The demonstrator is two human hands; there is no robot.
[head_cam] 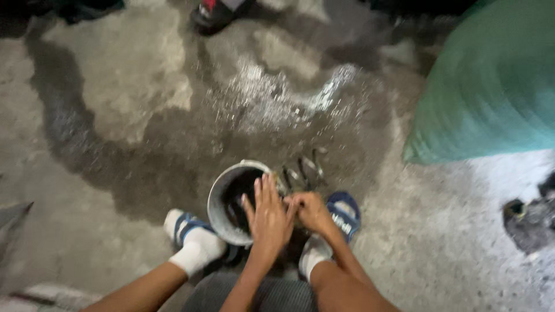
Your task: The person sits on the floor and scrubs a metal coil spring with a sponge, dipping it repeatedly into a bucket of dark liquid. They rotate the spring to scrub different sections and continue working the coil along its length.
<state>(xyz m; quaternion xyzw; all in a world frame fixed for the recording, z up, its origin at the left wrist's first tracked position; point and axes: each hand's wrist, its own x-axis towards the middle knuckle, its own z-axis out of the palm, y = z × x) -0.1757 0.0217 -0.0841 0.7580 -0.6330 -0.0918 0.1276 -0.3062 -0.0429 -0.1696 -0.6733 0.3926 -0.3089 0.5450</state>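
Head view, looking down at a wet concrete floor [115, 86]. Frame is motion-blurred; fine detail is poor.

Left hand [269, 216]: fingers spread flat and extended, palm down, over the near right rim of a small grey bucket [222, 199]. It grips nothing visible; whether the palm touches the rim cannot be told.

Right hand [312, 211]: fingers curled inward, just beside the left hand and touching it at the fingertips. Whether it holds anything cannot be told from this blur.

Bucket: round, upright on the floor between the person's feet, dark inside; contents not readable.

Just beyond the bucket, far right of its rim, several small dark elongated metal pieces [303, 170] lie on the floor, close together. Their kind is unclear.

Feet: left foot in white sock and blue sandal [191, 237], left of the bucket. Right blue sandal [345, 212] just right of the right hand.

Surroundings: large green sack [491, 86] at far right. Another person's dark shoe [214, 14] at the far edge. Dark wet patch with glistening spatter [277, 98] beyond the bucket.
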